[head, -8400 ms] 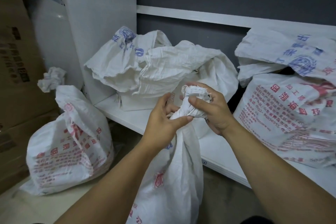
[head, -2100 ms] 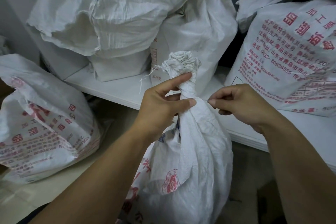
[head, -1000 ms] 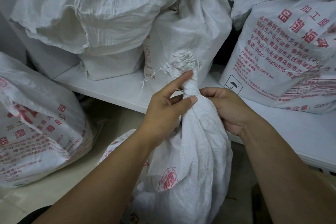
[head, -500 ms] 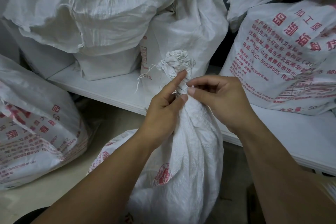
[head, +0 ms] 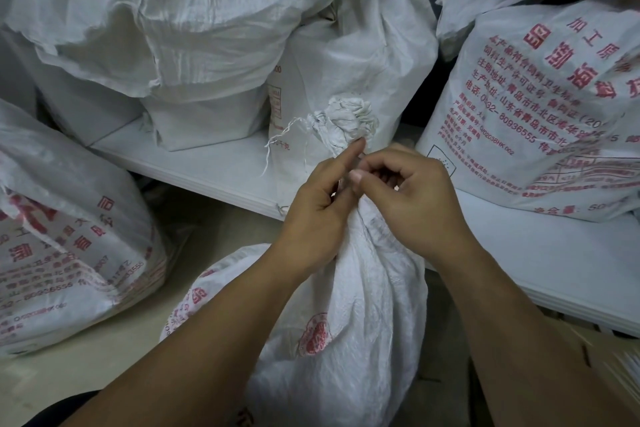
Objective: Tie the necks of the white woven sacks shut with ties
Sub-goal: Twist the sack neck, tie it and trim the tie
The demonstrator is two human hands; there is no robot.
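Right hand [head: 412,204] has come round from the far side of the sack [head: 346,322] to the front of its neck, touching the left hand [head: 318,215]. Left grips the neck, index finger straight up against the bunched top [head: 346,118]. Right fingers curled tight, thumb pressed on the neck; can't tell whether they pinch a tie. Sack stands on the floor between my forearms, against the shelf [head: 207,166].

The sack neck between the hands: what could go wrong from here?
1. The left hand grips the neck while the right hand pinches at it; if either loosens, the twist may open under the bunched top.
2. The loose threads beside it could catch in the tie, which is hidden.
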